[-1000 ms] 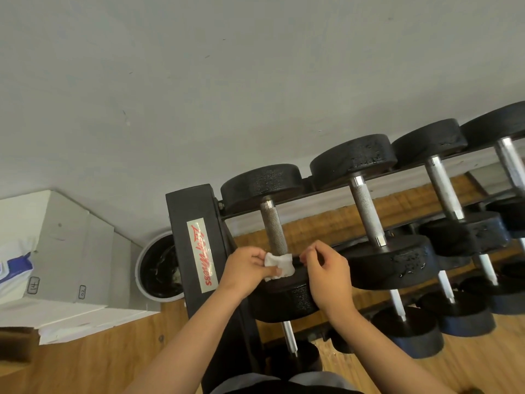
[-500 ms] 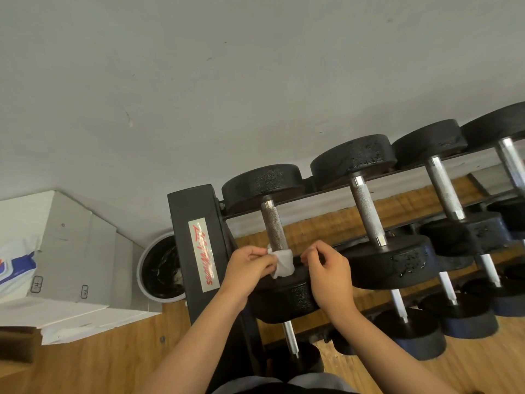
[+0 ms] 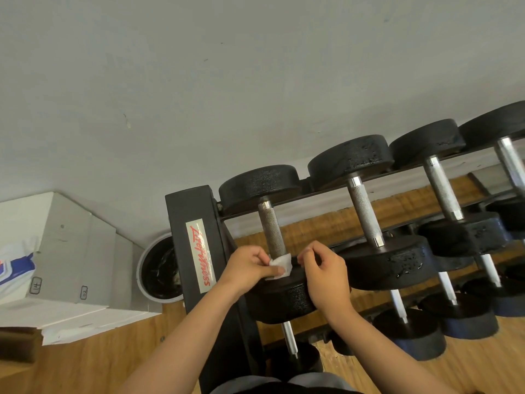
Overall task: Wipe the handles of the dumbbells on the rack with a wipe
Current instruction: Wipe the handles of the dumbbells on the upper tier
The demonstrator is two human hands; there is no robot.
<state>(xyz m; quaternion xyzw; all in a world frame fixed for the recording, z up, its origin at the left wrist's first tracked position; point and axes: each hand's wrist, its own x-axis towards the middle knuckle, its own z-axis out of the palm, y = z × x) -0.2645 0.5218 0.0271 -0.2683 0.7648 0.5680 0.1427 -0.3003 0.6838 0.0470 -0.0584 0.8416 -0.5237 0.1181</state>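
The left hand pinched a small white wipe between thumb and fingers, pressing it against the near end of the handle of the leftmost dumbbell on the top tier. Just beside it, apart from the wipe, the right hand hung over the dumbbell's near head with its fingers curled in and the thumb meeting the forefinger; nothing showed between them.

The black rack stood directly ahead, and its end post carried a silver sticker with red script. To the post's left a round bin with a pale rim and a black liner stood on the floor; what lay in it could not be made out. Farther left sat stacked white cardboard boxes, closed.

The gripped dumbbell lay across the rack's rails with its long axis running away from the person, one black head near and the other toward the wall, and the knurled steel handle bare above the wipe. A second dumbbell and others lay parallel to its right. A lower tier held more in the same direction.

The wooden floor was warm brown planking. A plain grey wall rose behind the rack.
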